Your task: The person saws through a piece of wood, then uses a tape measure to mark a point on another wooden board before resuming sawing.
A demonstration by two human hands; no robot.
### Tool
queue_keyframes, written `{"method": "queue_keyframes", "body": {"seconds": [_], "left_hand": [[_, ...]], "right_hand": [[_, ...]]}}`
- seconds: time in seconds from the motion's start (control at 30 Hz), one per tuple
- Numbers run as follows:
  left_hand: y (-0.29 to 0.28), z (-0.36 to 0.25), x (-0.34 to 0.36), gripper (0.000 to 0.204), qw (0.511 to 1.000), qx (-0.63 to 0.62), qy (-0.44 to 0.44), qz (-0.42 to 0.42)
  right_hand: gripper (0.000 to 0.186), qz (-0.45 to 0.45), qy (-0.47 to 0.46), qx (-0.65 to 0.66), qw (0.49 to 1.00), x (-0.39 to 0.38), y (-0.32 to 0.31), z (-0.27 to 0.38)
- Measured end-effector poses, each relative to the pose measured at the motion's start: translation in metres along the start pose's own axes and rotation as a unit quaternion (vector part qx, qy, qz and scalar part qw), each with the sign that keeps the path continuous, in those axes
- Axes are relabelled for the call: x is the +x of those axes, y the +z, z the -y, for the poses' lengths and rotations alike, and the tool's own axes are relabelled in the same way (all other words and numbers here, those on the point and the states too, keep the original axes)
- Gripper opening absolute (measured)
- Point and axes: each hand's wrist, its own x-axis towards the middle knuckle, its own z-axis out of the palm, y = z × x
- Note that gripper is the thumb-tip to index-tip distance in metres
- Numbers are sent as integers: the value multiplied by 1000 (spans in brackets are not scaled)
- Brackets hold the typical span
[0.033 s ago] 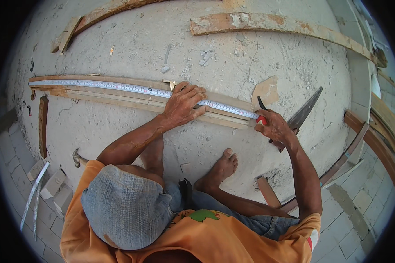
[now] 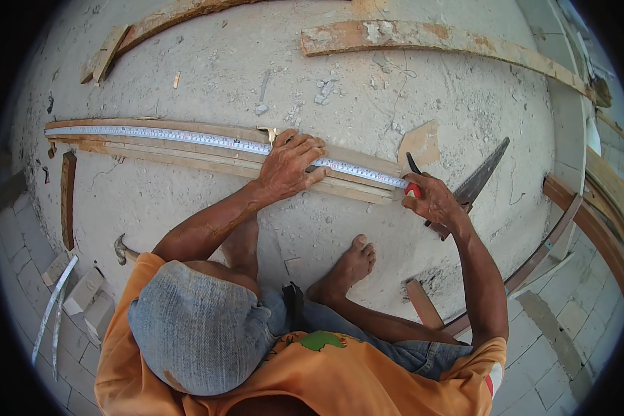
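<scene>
A stack of narrow wooden boards (image 2: 104, 146) lies across the concrete floor, with a white measuring tape blade (image 2: 187, 136) stretched along the top. My left hand (image 2: 291, 163) grips the boards and tape, fingers curled over them beside a brass-coloured metal piece (image 2: 267, 130). At the boards' right end my right hand (image 2: 433, 201) is closed round the red tape case (image 2: 414, 191). A handsaw (image 2: 480, 168) lies just beyond that hand, its handle partly hidden behind it.
Long planks (image 2: 423, 38) lie at the top, timber (image 2: 589, 239) at the right. A hammer (image 2: 121, 246), a short batten (image 2: 68, 201), pale blocks (image 2: 87, 291) and thin metal strips (image 2: 48, 308) lie left. My bare feet (image 2: 350, 267) rest near the boards.
</scene>
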Motion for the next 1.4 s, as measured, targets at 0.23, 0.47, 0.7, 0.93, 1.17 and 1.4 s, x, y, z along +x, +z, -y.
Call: {"method": "queue_keyframes", "body": {"seconds": [0.23,0.47,0.7,0.93,1.17,1.4], "left_hand": [[0,-1,0,32,1000,0,1,-1],[2,-1,0,35,1000,11,5,-7],[3,-1,1,37,1000,12,3,0],[1,-2,1,37,1000,19,5,-1],[0,-4,6,36,1000,20,6,5],[-2,-2,0,36,1000,24,10,-11]], "right_hand": [[47,-5,-11,12,1000,1,7,-10],[45,-1,35,-3,999,1,3,3],[42,-29,24,-3,999,-1,9,-4],[41,-12,3,-20,1000,1,9,-5],[45,-16,9,-2,1000,-1,6,-10],[45,-17,22,2,1000,2,3,5]]}}
